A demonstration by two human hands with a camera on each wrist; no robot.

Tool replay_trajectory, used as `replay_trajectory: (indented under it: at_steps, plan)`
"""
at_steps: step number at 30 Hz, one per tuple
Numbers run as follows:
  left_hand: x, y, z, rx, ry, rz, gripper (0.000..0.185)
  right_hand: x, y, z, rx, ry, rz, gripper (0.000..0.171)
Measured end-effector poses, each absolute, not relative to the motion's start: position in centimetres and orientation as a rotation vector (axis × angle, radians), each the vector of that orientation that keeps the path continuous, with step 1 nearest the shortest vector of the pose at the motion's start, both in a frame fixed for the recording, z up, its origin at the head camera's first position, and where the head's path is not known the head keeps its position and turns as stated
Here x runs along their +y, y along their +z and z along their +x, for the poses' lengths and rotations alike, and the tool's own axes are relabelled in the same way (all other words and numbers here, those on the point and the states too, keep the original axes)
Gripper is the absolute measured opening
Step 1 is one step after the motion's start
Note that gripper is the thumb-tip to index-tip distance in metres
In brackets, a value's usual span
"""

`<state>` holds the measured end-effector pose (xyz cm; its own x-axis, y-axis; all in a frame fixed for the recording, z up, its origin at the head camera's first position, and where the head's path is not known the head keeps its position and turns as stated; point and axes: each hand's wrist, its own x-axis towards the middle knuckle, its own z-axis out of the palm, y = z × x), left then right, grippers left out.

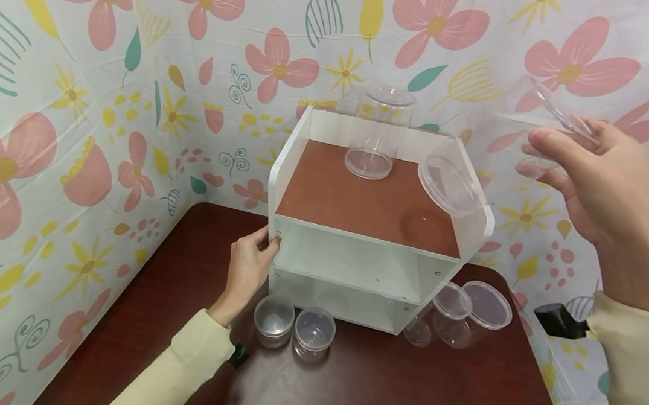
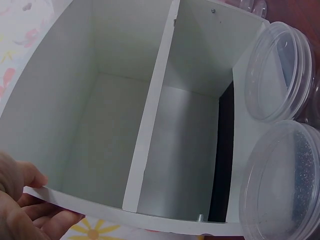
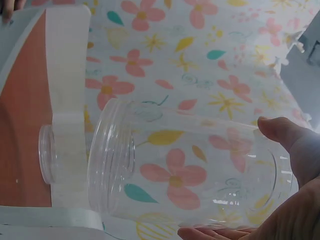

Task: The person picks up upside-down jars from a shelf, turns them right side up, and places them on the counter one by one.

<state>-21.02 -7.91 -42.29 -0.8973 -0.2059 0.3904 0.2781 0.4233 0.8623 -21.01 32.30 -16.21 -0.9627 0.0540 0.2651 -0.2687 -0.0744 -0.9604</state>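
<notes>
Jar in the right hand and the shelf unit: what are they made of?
Jar: likely clear, glossy plastic; the flower pattern shows through, and its neck is threaded. Shelf: seemingly white laminated board, smooth matte, with a reddish-brown wood-look top and visible screws.

Clear glossy plastic jar (image 3: 190, 170); matt white shelf unit (image 1: 354, 258) with brown wood-look top

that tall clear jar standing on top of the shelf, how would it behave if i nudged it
The tall clear jar looks empty and thin-walled, so it is probably light and would slide easily on the smooth brown shelf top. It is taller than wide and stands upright, so a high push might tip it. Being round, it would likely roll once down.
</notes>
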Motion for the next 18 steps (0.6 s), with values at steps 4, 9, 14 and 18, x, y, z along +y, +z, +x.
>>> replay_trajectory:
  at_steps: [4, 9, 14, 18]
  plan:
    - [-7.9, -42.3, -21.0, -2.242, -1.475, -0.052, 0.030, 32.4, -17.2, -19.9, -1.892, 2.157, 0.357, 0.056]
    - [-7.9, -42.1, -21.0, -2.234, -1.484, -0.063, 0.030, 32.9, -18.4, -18.6, -1.881, 2.103, 0.423, 0.044]
    - [-7.9, -42.3, -21.0, -2.225, -1.503, -0.065, 0.031, 33.2, -19.5, -18.0, -1.814, 2.065, 0.550, 0.044]
    - [-7.9, -42.3, -21.1, -2.228, -1.495, -0.059, 0.031, 33.3, -20.5, -17.5, -1.775, 2.053, 0.598, 0.043]
